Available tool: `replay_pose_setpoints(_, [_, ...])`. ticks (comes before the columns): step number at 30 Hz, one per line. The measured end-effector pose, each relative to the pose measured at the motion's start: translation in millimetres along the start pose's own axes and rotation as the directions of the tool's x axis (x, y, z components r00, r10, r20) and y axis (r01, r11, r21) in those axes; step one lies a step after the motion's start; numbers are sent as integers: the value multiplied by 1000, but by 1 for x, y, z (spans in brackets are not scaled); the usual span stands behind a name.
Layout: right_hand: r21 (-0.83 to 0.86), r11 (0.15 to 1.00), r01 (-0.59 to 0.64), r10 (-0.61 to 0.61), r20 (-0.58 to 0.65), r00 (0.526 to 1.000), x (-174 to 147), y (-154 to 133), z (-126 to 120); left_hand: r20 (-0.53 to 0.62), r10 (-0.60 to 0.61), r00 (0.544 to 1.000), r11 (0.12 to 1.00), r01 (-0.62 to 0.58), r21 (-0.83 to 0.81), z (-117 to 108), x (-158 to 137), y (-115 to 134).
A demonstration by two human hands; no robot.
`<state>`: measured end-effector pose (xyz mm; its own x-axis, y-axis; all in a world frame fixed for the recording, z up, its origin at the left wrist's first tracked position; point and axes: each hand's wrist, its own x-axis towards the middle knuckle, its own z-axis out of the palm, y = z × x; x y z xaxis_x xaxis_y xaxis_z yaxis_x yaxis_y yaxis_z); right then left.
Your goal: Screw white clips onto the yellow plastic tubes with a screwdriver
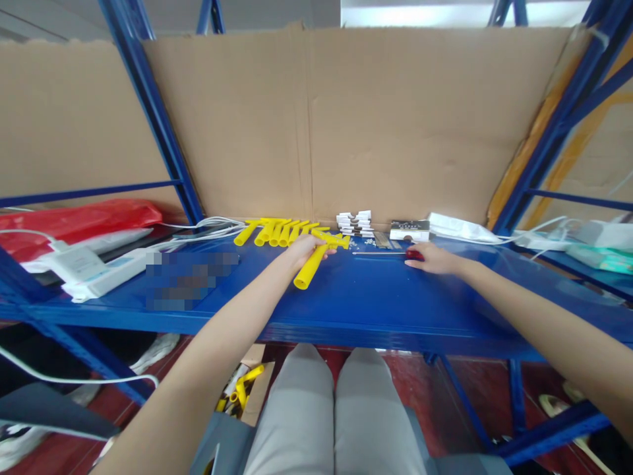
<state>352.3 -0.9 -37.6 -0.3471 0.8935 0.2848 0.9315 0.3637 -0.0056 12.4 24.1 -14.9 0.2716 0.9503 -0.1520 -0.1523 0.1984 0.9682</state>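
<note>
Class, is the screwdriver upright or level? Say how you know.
The screwdriver is level: its thin shaft runs sideways across the blue tabletop, red handle in the right hand. Cannot tell whether it touches.

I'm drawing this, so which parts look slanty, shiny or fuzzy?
In the head view, the blue posts lean outward, probably lens stretch; the tabletop has pale shine; white bits right of the held yellow piece look too fuzzy to name; blocky squares hide a patch at left.
</note>
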Motion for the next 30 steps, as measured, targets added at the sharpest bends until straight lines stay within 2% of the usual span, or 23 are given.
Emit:
replay_pose_setpoints(4, [119, 993, 23, -29, 49, 998, -9, 7, 4, -24, 1, 1000, 1000, -1, 16, 4, -7, 1])
replay_pose_setpoints(10, [178, 984, 11, 7, -99, 995, -22, 15, 8, -44, 8, 999, 998, -5, 70, 9, -12, -1])
replay_pose_setpoints(16, [235, 972, 5, 51, -232, 971, -30, 10, -11, 43, 0, 999, 991, -6, 135, 13, -9, -10])
replay_pose_setpoints(21, [158, 986, 55, -15, -244, 970, -23, -18, -31, 138, 8, 990, 987, -30, 156, 18, -8, -18])
replay_pose_setpoints(27, [-34, 998, 50, -55, -172, 984, -16, -40, -41, 148, 8, 989, 982, -36, 187, 22, -13, -18])
replay_pose_setpoints(30, [-67, 997, 38, -47, -141, 989, -13, -43, -41, 157, 16, 987, 983, -44, 180, 23, -13, -18])
